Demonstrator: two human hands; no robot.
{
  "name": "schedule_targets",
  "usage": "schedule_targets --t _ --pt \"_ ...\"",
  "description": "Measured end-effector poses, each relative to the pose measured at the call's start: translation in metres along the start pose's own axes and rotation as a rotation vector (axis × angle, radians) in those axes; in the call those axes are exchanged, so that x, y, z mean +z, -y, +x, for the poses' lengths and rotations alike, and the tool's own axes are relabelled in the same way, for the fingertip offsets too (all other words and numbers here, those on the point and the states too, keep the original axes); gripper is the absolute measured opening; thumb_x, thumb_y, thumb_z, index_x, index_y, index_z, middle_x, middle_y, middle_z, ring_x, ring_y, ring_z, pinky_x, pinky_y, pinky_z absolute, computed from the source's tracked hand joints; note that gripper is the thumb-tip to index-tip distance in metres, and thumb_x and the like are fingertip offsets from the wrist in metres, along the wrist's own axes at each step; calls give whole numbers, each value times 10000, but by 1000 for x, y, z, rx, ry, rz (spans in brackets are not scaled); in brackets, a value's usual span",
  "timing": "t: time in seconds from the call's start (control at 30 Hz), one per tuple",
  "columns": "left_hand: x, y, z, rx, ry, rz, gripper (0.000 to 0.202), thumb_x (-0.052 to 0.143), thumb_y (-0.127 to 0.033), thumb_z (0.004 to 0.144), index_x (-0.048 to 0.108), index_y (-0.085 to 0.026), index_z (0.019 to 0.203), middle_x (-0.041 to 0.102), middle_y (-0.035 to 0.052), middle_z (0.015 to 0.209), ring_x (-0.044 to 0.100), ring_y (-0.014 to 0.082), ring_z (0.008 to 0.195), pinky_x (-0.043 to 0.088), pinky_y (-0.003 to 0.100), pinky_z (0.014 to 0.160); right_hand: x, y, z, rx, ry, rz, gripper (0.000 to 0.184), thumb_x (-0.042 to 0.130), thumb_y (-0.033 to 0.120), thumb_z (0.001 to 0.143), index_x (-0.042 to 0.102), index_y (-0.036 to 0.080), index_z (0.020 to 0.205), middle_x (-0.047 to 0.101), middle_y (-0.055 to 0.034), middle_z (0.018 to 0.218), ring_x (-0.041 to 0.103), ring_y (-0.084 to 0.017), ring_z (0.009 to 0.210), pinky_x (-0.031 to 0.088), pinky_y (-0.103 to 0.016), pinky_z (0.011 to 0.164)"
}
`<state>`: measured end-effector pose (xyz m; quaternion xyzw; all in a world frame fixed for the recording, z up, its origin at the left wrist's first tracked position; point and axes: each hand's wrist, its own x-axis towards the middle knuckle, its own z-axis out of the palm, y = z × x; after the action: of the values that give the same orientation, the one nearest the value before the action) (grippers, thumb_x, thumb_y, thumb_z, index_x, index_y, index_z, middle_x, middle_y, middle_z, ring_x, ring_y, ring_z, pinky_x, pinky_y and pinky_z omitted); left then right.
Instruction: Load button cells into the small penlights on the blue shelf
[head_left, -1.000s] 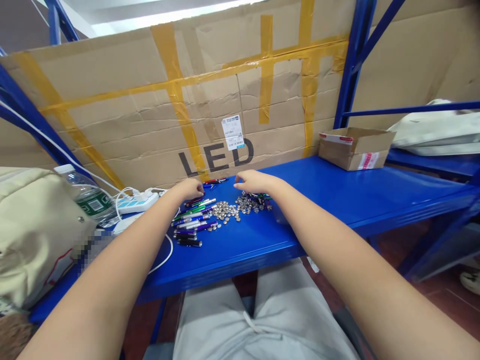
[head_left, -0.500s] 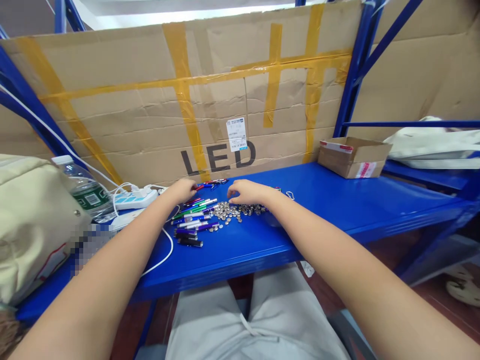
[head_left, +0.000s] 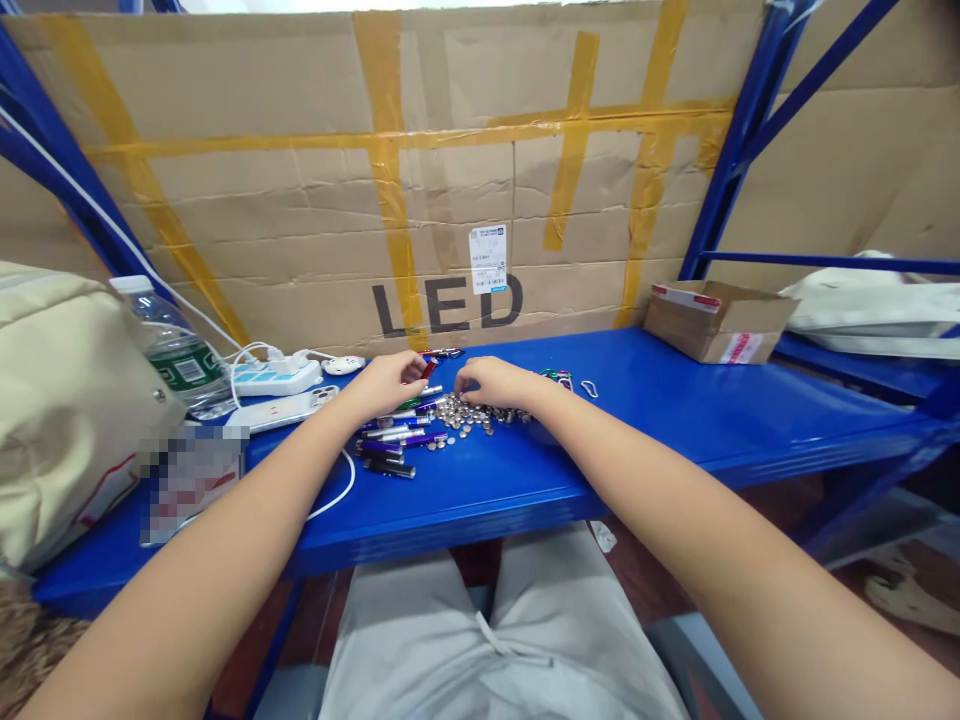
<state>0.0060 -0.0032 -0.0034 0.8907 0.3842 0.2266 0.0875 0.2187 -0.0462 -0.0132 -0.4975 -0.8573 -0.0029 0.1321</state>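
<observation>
Both hands have closed the gap between them since a second ago: my right hand (head_left: 491,378) has drawn in toward my left hand (head_left: 386,380), and the two now sit near each other at the back of the blue shelf (head_left: 675,420).

Hand status:
- Left hand – fingers curled, pinching a red pen-light (head_left: 429,368) at the fingertips. The barrel sticks out to the right, toward the other hand.
- Right hand – palm down, fingers bent, tips resting on the heap of button cells (head_left: 465,410). I cannot tell whether it grips one of the cells.

Position of the work items: the button cells lie loose on the shelf, directly under and in front of the right hand. Just beside them, under the left hand, lies a row of pen-lights (head_left: 397,440) in purple, green, silver and black – roughly parallel, flat on the shelf. A few key clips (head_left: 559,376) lie past the right wrist.

Surroundings: a power strip (head_left: 274,378) and a water bottle (head_left: 176,350) stand to the left, next to a beige bag (head_left: 67,400). A small cardboard box (head_left: 716,320) sits well apart on the right. A taped cardboard sheet (head_left: 450,200) marked LED stands behind the shelf.
</observation>
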Motion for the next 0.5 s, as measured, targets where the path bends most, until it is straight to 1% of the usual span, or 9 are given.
schedule_targets --t 0.17,0.27,0.33,0.5 --pt "-3 -4 -4 -23 4 -43 217 585 -259 763 614 -185 965 708 37 948 653 187 889 497 306 845 4 -2 3 -11 -8 37 165 573 104 780 712 175 834 709 -62 916 620 -182 875 437 -258 766" --pt "-2 -6 -6 5 15 -73 206 582 -270 771 618 -183 954 710 38 950 653 181 890 494 300 849 3 -3 3 31 -18 110 196 567 77 770 711 172 864 720 -46 897 629 -158 823 443 -240 729" --pt "-1 -7 -7 23 25 -92 208 578 -271 774 617 -179 956 708 42 952 652 178 894 494 295 847 1 -4 1 63 -14 147 194 580 91 768 711 168 889 723 -46 900 633 -152 801 447 -235 706" --pt "2 -4 -7 43 41 -114 210 574 -271 781 615 -178 964 704 48 967 650 175 904 494 293 847 1 -7 0 79 -11 125 218 595 134 771 716 166 949 722 -59 962 635 -171 849 451 -253 736"
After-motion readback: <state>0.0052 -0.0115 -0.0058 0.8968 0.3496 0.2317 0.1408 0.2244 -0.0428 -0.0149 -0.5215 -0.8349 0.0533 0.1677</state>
